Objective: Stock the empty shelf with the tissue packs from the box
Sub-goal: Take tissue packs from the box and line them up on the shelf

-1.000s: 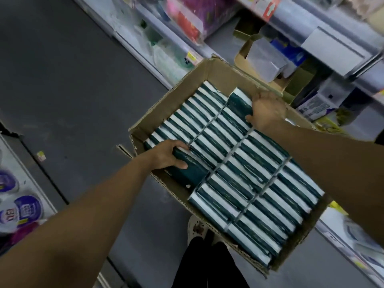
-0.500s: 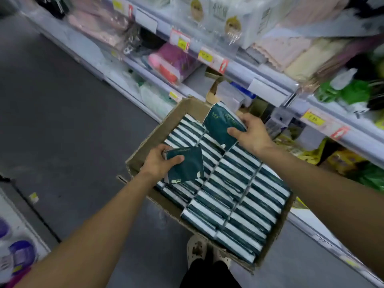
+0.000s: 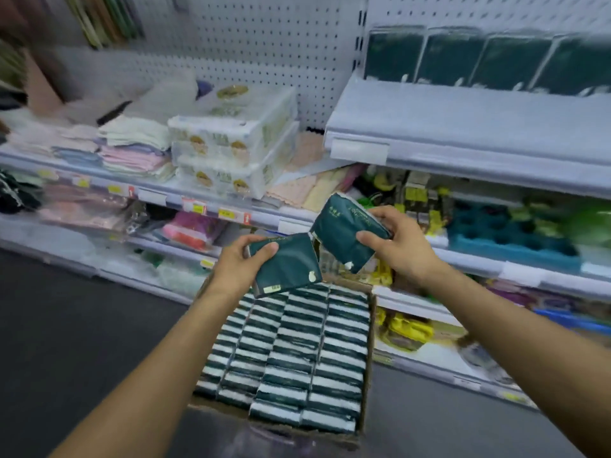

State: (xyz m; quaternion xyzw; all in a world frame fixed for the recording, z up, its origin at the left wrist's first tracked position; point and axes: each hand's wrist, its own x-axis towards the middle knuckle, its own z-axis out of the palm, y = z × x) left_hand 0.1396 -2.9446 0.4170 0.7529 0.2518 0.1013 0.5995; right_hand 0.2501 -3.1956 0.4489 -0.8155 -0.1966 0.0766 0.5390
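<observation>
Both hands have lifted clear of the brown cardboard box (image 3: 367,325) toward the pale empty shelf (image 3: 463,127): left hand (image 3: 236,264) and right hand (image 3: 401,246) each pinch one dark-green plastic-wrapped tissue pack, left pack (image 3: 287,266) and right pack (image 3: 344,233), thumb on the face. Packs look light, soft and slick, best gripped across the short edges.

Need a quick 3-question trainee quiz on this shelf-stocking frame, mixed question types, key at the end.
1. True or false: the left hand is empty.
2. Which hand holds its dark green plastic-wrapped tissue pack higher? A) left B) right
3. Fill in: four dark green packs already stand at the back of the pale grey upper shelf; the front of that shelf is ____.

Key
1. False: it grips the lower tissue pack above the brown cardboard box.
2. B: the upper tissue pack is tilted and sits higher.
3. Bare.
</observation>
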